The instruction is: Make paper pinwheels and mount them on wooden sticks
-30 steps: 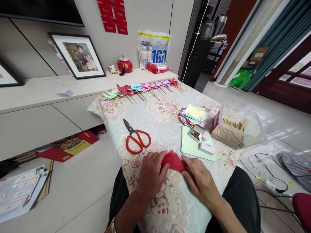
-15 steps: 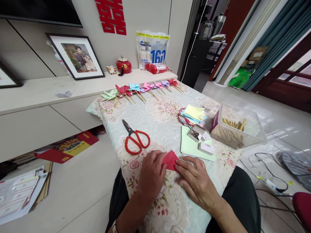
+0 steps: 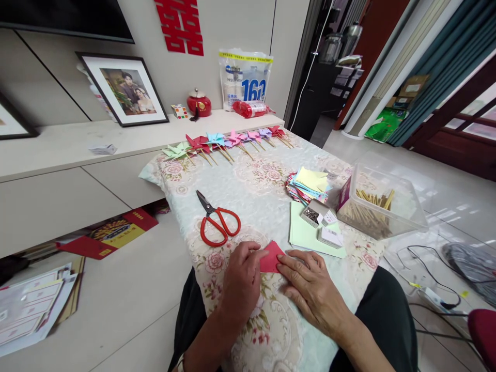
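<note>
Currently, red paper [image 3: 270, 259] lies on the tablecloth [image 3: 263, 206], between my left hand [image 3: 242, 279], curled at its edge, grip unclear, and my right hand [image 3: 313, 287], unclenched, fingertips resting on it; long axis unclear.

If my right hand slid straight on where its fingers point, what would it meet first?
The small, angular red paper piece, under the fingertips of your right hand; past it, probably your left hand, though depth is unclear.
</note>
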Demonstrator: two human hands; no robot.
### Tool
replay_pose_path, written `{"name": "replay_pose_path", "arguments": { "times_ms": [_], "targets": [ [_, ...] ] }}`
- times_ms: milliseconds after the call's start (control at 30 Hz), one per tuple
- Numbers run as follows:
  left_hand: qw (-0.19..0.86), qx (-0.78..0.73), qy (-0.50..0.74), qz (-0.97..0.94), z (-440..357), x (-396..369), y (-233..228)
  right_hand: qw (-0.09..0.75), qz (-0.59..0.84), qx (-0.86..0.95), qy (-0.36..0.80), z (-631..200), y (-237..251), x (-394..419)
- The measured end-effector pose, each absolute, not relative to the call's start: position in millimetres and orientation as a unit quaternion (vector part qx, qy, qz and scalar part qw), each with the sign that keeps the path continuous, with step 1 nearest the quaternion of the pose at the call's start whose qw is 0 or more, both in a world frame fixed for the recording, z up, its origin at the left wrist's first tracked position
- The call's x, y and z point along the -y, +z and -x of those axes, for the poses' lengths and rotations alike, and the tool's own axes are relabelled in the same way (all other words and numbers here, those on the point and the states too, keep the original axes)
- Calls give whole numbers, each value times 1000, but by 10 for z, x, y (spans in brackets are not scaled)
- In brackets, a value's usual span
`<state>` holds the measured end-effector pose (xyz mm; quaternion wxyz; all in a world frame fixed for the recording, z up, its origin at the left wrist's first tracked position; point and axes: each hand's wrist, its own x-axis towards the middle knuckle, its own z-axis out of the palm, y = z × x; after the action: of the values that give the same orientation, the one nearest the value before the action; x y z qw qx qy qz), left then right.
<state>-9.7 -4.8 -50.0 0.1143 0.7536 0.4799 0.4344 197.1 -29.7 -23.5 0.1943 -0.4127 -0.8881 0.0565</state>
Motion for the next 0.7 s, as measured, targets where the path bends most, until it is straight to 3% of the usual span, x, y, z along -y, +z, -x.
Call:
{"name": "replay_pose_path", "arguments": {
  "times_ms": [333,700],
  "targets": [
    [-25,-453,371,-810,-7,236,-404,166,416,892,67,-1981,-266,277],
    [-31,-458,279,-844,-168,639,-487,177,415,891,53,-1976,-275,278]
  ]
}}
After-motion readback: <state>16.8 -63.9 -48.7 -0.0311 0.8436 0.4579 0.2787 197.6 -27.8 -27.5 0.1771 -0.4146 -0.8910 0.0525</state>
